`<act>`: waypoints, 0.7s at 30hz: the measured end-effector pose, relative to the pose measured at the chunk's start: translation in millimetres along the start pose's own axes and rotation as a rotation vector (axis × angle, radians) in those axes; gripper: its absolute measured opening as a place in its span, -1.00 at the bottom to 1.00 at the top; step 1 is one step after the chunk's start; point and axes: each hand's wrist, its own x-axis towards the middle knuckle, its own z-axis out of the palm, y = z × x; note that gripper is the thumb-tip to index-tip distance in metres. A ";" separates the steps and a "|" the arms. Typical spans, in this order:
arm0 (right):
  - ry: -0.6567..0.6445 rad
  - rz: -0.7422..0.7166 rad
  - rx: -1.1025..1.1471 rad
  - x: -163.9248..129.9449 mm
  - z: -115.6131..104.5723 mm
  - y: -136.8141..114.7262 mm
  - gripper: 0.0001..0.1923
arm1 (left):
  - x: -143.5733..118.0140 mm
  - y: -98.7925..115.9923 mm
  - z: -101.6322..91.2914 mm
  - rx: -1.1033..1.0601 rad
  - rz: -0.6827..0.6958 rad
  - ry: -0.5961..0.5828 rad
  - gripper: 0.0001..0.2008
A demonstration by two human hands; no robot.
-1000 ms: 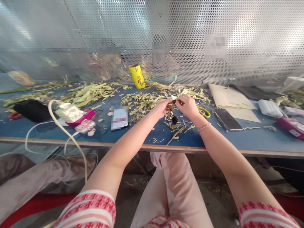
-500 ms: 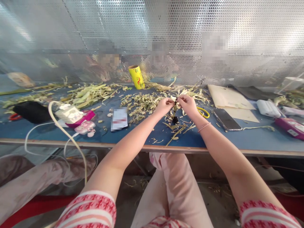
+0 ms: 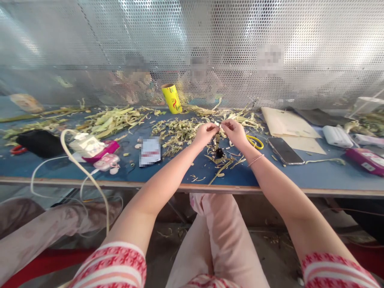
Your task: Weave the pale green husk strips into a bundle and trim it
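Note:
My left hand (image 3: 206, 133) and my right hand (image 3: 233, 131) meet over the blue table with their fingertips pinched close together. What lies between the fingertips is too small to make out. Just below them is a small black clump (image 3: 220, 153) with dark strands running up toward the fingers; I cannot tell whether it hangs or rests on the table. Loose pale green plant strips (image 3: 223, 170) lie under and in front of the hands. A heap of withered plant pieces (image 3: 177, 132) spreads left of my left hand. Beside my right wrist sits a yellow loop-shaped handle (image 3: 255, 141).
A yellow tube (image 3: 172, 98) stands tilted against the perforated metal screen (image 3: 234, 48). Rightward lie a phone (image 3: 285, 151), brown paper (image 3: 291, 123) and a white case (image 3: 337, 136). Leftward are a small packet (image 3: 150, 151), a black pouch (image 3: 40, 142) and a charger with cables (image 3: 87, 145).
Both hands have shifted very slightly left, and the fingertips are closer together. The dark piece seen upright between the fingers before is now less visible there.

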 end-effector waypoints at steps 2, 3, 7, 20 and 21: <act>-0.019 -0.010 -0.001 2.1 0.1 6.1 -0.79 | -1.8 3.0 0.0 -0.100 -0.061 0.005 -0.89; -0.043 -0.027 -0.014 2.8 -0.1 8.3 -0.75 | -2.8 5.3 -0.2 -0.159 -0.096 0.004 -0.90; -0.220 -0.112 -0.076 1.7 -0.9 9.0 -0.64 | -6.3 14.3 -2.4 -0.381 -0.206 -0.042 -0.94; -0.416 0.040 -0.025 -6.7 1.9 -5.5 -0.96 | -2.5 12.7 -3.8 -0.446 -0.144 -0.086 -0.94; -0.424 0.055 -0.014 -7.3 1.1 -7.7 -0.94 | -3.2 14.0 -3.6 -0.436 -0.136 -0.080 -0.93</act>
